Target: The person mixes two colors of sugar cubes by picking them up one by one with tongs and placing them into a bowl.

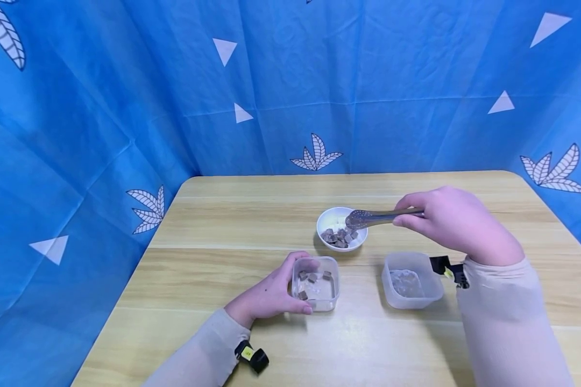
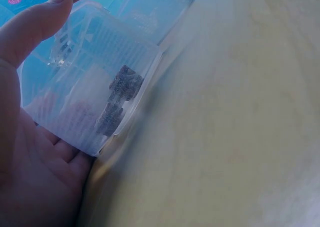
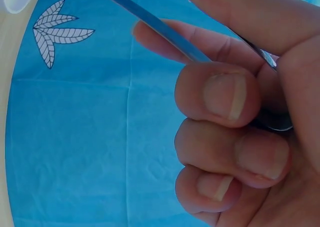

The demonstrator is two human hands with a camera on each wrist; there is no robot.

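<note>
My right hand point(image 1: 447, 220) grips metal tongs point(image 1: 384, 216), their perforated head over the right side of a white bowl point(image 1: 323, 220). Brownish cubes point(image 1: 339, 238) lie in that bowl. In the right wrist view, the fingers curl around the two arms of the tongs point(image 3: 150, 19). My left hand point(image 1: 276, 290) holds a clear square plastic container point(image 1: 336, 287) from its left side, thumb at the near side and fingers at the far side. Several brown cubes point(image 1: 312, 278) sit inside it; the left wrist view shows dark cubes point(image 2: 126, 83) through its wall.
A second translucent container point(image 1: 389, 293) stands to the right, below my right forearm, with something clear point(image 1: 406, 282) in it. All stand on a wooden table point(image 1: 213, 231). Blue patterned cloth point(image 1: 290, 70) hangs behind and along the left.
</note>
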